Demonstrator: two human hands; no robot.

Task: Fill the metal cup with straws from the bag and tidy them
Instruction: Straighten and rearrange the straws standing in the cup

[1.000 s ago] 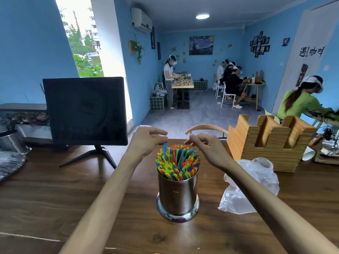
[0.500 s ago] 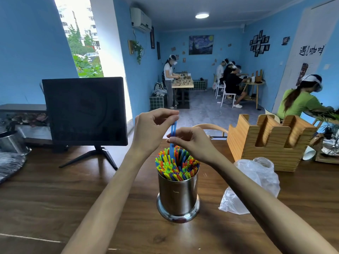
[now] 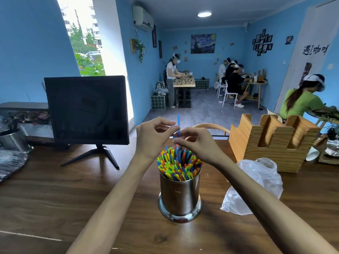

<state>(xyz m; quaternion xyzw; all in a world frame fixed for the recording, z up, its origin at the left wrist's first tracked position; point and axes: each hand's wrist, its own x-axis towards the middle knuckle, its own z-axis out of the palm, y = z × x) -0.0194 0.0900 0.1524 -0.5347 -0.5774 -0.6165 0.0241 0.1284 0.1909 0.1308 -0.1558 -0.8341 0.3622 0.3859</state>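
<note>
The metal cup (image 3: 179,195) is standing near the front of the desk (image 3: 55,198), packed full of coloured straws (image 3: 178,166), with the almost empty bag (image 3: 256,182) lying just to its right. Above it, the left hand (image 3: 154,136) and the right hand (image 3: 196,143) are both pinching one blue straw (image 3: 178,123). Pushing it into such a tight bunch is risking a bend, or a tipped cup.

A single head-worn camera looks forward and slightly down across the wooden tabletop (image 3: 55,198) from its near edge. The wide lens sits close to the metal cup (image 3: 179,197) near the middle of the tabletop, with both forearms reaching in from below, and takes in the blue room beyond the far edge.
</note>
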